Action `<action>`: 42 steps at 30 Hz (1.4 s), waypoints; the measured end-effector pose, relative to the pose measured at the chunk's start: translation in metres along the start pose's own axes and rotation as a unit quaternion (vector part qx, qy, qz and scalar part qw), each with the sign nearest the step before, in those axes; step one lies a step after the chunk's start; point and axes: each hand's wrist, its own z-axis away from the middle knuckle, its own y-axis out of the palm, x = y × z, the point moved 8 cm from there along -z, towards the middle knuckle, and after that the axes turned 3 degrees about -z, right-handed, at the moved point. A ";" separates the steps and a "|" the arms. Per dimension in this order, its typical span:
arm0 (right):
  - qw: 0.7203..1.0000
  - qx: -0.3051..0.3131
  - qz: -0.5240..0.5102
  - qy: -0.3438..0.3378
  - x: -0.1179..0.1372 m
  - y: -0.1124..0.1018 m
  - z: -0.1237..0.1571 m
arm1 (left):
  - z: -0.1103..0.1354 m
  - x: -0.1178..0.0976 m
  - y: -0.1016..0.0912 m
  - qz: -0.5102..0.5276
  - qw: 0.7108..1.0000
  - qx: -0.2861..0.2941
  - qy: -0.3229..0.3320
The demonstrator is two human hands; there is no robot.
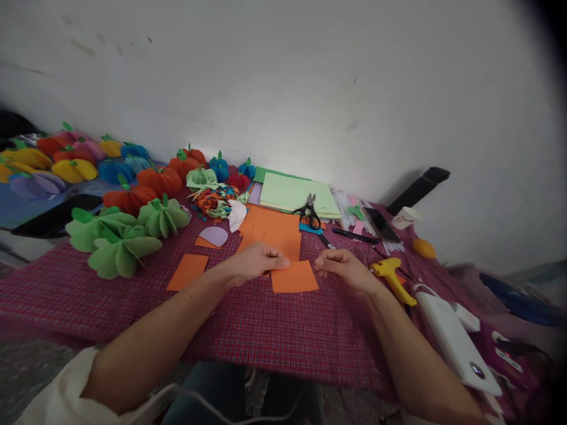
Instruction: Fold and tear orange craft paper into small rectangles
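Currently, the work in hand looks like handling one small piece of cut orange paper. That orange piece [296,278] is at the middle of the tabletop [283,339], in from its near edge; whether it lies flat on the checked cloth or is slightly lifted, I cannot tell. The left hand [261,260] is nearly closed, thumb and fingertips pinching the piece near its far left corner. The right hand [341,267] is loosely curled, its fingertips drawn together just beside the far right corner; nothing shows clearly in its grasp, though something thin could be hidden there.

Beyond the left hand, larger orange sheets [279,227] reach toward the far edge, where pale green sheets [299,192] lie with black-handled scissors [311,218] across their near side. A second orange rectangle [188,272] lies apart, toward the left edge. Near the right edge, past the right hand, is a yellow glue gun [393,278]. Green paper pumpkins [121,251] sit toward the left edge.

As I judge it, the next move calls for a steady pinch from the left hand and a light grip by the right on the free corner, keeping the paper uncreased and clear of the sheets behind.
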 end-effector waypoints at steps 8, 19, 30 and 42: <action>0.987 -0.018 0.058 -0.150 0.031 0.026 0.008 | 0.001 0.017 0.023 0.152 0.983 0.060 -0.089; 0.988 -0.119 0.036 -0.092 0.015 0.011 0.000 | -0.006 -0.003 0.005 -0.027 0.995 -0.088 0.042; 0.993 -0.082 0.019 -0.080 0.009 0.016 -0.001 | -0.006 0.006 0.007 -0.097 0.991 -0.087 0.032; 0.996 -0.002 0.061 -0.071 0.018 0.037 0.002 | -0.006 0.010 0.012 -0.054 0.995 -0.080 0.029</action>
